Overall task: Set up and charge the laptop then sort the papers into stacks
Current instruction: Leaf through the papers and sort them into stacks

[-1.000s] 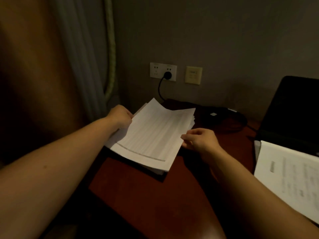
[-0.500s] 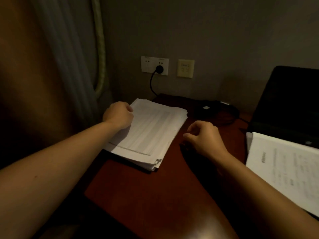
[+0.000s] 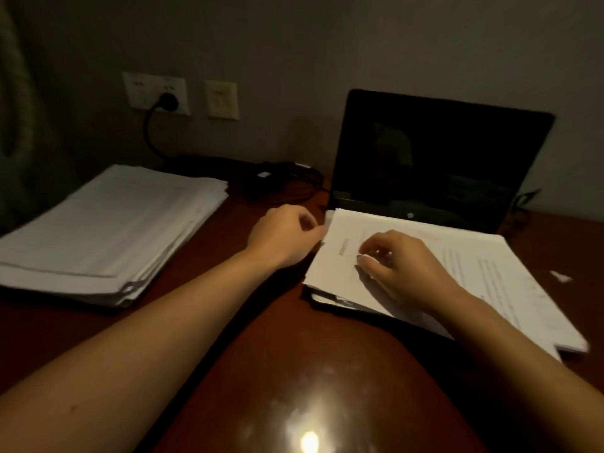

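Observation:
An open black laptop (image 3: 438, 158) stands at the back right of the dark red desk (image 3: 261, 371), its screen dark. A pile of printed papers (image 3: 474, 273) lies over its keyboard. My left hand (image 3: 281, 237) pinches the pile's left edge near the top corner. My right hand (image 3: 398, 266) rests on the top sheet with fingers curled, fingertips pressing the paper. A second thick stack of papers (image 3: 108, 230) lies flat at the left of the desk, touched by neither hand. A black charger cable (image 3: 287, 181) runs from the wall socket (image 3: 157, 93) toward the laptop.
A beige wall switch (image 3: 221, 99) sits beside the socket. A curtain (image 3: 19, 93) hangs at far left. A small white paper scrap (image 3: 559, 276) lies on the desk at right. A lamp reflection glares on the desk's front edge.
Both hands left the left stack, which now lies flat, and moved right to the papers on the laptop. My view swung right with them.

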Tool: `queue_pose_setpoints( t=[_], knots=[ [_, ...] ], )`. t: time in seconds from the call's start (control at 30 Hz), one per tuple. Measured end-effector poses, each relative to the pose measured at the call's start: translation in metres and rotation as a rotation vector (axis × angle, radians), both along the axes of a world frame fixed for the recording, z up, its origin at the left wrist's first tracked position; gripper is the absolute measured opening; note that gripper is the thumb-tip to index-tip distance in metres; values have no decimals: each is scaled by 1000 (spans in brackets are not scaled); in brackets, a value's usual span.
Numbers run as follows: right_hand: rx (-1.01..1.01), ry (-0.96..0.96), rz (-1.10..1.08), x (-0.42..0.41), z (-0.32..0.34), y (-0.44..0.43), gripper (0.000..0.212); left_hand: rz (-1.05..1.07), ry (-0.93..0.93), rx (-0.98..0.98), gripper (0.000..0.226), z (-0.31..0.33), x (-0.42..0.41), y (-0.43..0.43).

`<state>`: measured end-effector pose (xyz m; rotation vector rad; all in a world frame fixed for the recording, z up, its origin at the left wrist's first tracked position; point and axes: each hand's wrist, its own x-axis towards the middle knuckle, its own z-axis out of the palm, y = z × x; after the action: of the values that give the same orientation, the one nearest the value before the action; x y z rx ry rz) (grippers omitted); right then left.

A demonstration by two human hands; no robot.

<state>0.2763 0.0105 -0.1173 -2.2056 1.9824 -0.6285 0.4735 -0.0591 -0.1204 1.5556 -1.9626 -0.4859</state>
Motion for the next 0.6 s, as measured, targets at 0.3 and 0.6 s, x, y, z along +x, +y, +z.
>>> queue_pose_setpoints(
  t=[0.3, 0.6],
  knots=[
    [100, 59, 209, -23, -4, 26, 45, -66, -33, 214, 38, 5, -1, 15],
    [119, 84, 303, -7, -4, 35, 76, -140, -56, 214, 41, 11, 3, 26]
  ],
)
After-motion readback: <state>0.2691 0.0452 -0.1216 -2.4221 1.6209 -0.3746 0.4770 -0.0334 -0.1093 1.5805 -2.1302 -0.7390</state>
